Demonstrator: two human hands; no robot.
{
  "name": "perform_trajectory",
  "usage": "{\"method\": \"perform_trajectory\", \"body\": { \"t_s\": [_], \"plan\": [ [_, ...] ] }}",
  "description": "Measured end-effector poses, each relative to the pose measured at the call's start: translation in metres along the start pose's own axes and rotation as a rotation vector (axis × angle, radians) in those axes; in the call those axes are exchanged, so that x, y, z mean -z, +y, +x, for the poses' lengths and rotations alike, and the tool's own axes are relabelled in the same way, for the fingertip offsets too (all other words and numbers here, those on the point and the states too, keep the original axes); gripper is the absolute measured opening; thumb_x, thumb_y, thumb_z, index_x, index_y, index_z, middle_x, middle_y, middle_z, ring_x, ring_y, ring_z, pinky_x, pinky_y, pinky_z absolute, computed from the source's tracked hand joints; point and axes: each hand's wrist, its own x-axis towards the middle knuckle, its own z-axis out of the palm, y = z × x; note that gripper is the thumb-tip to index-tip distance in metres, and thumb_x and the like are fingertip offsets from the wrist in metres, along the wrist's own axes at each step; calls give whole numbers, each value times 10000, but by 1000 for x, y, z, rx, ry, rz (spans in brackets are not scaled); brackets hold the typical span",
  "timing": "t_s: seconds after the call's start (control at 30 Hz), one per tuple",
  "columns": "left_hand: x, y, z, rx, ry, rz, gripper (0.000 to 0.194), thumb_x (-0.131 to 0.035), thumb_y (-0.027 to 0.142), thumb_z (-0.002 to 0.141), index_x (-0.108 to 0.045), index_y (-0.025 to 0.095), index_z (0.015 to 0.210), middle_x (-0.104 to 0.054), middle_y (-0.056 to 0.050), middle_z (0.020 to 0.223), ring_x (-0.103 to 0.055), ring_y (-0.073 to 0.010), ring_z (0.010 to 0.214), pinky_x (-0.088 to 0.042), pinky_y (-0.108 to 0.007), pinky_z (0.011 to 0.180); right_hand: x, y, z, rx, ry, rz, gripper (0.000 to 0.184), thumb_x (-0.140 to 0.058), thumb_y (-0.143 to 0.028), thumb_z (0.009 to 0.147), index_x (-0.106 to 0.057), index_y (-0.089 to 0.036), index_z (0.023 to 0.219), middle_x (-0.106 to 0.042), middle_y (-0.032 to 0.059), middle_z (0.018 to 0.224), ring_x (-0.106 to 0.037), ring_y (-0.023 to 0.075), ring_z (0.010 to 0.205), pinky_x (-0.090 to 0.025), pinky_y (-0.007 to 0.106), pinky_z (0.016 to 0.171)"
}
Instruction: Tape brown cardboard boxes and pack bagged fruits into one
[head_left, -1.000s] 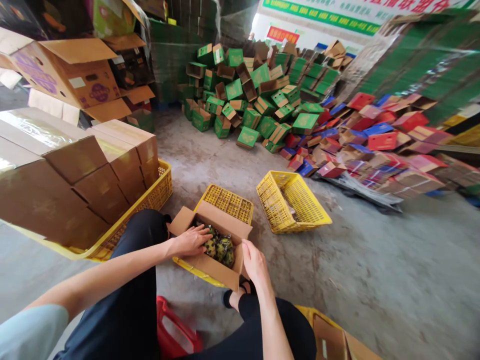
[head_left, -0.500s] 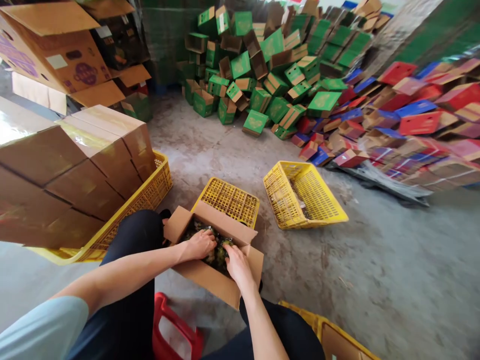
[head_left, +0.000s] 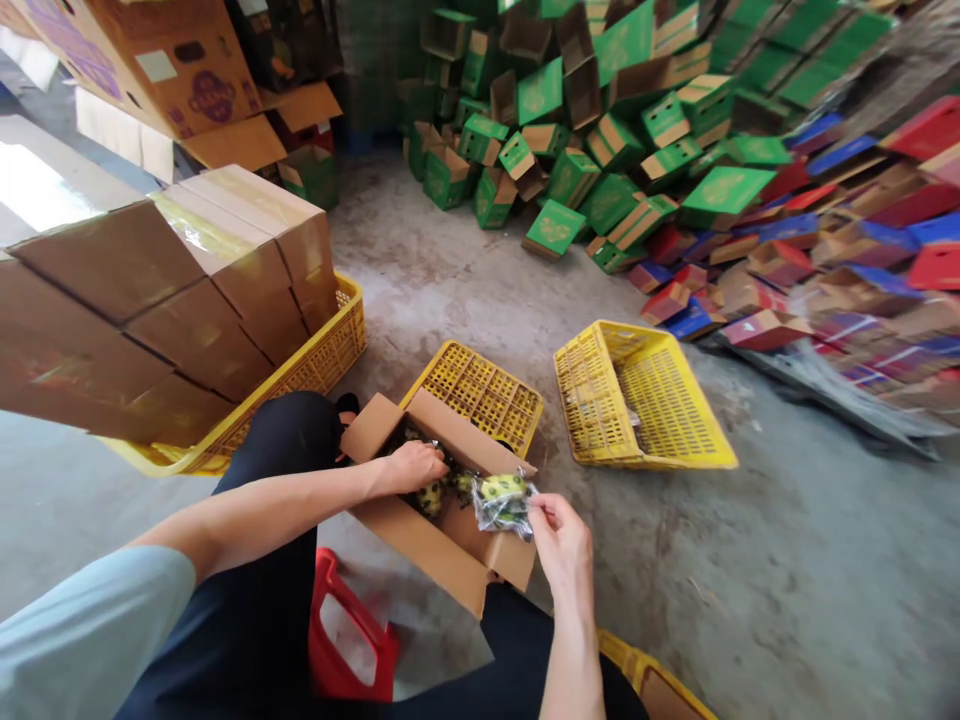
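Note:
An open cardboard box [head_left: 416, 535] stands between my knees, its flaps folded out. Inside lie several yellow-green items with dark spots [head_left: 431, 498], partly in clear wrap. My left hand [head_left: 416, 467] reaches over the box's left half with fingers curled down among these items; what its fingertips hold is hidden. Above the box's right end, my right hand [head_left: 559, 530] pinches the edge of a clear plastic packet [head_left: 502, 500] holding a yellow-green, dark-spotted thing whose kind I cannot make out. Bare cardboard shows in the box below this packet.
An upturned yellow crate [head_left: 480, 390] sits behind the box, and a tilted yellow basket [head_left: 652, 400] to its right. Stacked cartons [head_left: 187, 300] fill a yellow crate at left. A red stool [head_left: 352, 630] is below. Green boxes [head_left: 555, 228] and red-blue boxes [head_left: 772, 325] lie piled behind.
My right hand has come up out of the box and to the right, now with the clear packet in it. My left hand stays over the box. The view has shifted slightly.

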Motion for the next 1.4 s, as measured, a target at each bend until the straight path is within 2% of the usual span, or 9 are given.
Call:
{"method": "perform_trajectory", "body": {
  "t_s": [0.1,0.23,0.37,0.53,0.77,0.87,1.1,1.23,1.4],
  "plan": [
    [3,-2,-1,-41,-20,-55,184,-637,50,863,-741,179,942,-725,-78,957,-704,-214,904,-518,-254,790,-4,-2,-1,-9,-52,41,218,-581,-375,759,-697,-204,826,-765,57,789,-718,224,703,-535,294,650],
    [17,-1,-5,-87,-44,-119,305,-628,-1,826,-740,188,1037,-710,-70,1023,-697,-212,917,-513,-250,801,-17,-4,-10,42,-317,-33,204,-526,-309,821,-706,-213,835,-748,32,739,-712,204,656,-549,293,653],
    [37,-1,-11,-138,-67,-155,342,-594,-5,846,-729,198,1085,-694,-61,1037,-681,-200,887,-496,-250,788,-27,-3,-16,141,-485,-296,277,-530,-286,898,-774,-238,1019,-806,73,1005,-752,252,979,-559,352,892],
    [46,-4,-9,-240,-60,-245,320,-585,-8,859,-741,198,1048,-696,-55,1024,-649,-216,969,-480,-261,866,-50,-4,-6,214,-340,-497,431,-462,-298,1008,-651,-194,1380,-719,125,1317,-672,270,1225,-511,390,1049],
    [44,-9,0,-268,89,-298,250,-569,56,922,-724,186,1068,-666,-67,978,-645,-198,877,-493,-250,774,-84,-13,3,260,-335,-647,416,-483,-199,992,-681,-160,1356,-678,159,1330,-643,289,1234,-474,380,1087],
    [43,-10,2,-257,157,-328,250,-569,66,926,-720,180,1090,-654,-65,977,-643,-181,843,-499,-242,756,-86,-9,3,267,-316,-598,389,-467,-156,981,-737,-152,1261,-716,143,1213,-668,267,1170,-468,363,1095],
    [50,-7,0,-246,278,-315,302,-506,107,983,-689,178,1212,-638,-85,1016,-649,-193,905,-522,-262,813,-97,-5,4,186,-255,-424,381,-511,-131,934,-750,-108,1230,-670,196,1363,-631,279,1293,-447,369,1152],
    [55,-4,0,-236,290,-366,347,-498,101,983,-654,189,1281,-650,-93,1129,-649,-208,1062,-516,-283,936,-91,-13,7,118,-252,-365,354,-501,-150,927,-792,-153,1129,-766,148,1211,-720,271,1152,-514,352,1053],
    [58,0,-3,-256,276,-430,365,-505,106,991,-646,198,1314,-666,-95,1116,-645,-218,1118,-509,-282,957,-51,-24,5,68,-121,-307,337,-481,-315,941,-804,-233,992,-815,88,1010,-760,273,966,-557,343,876]
  ]
}}
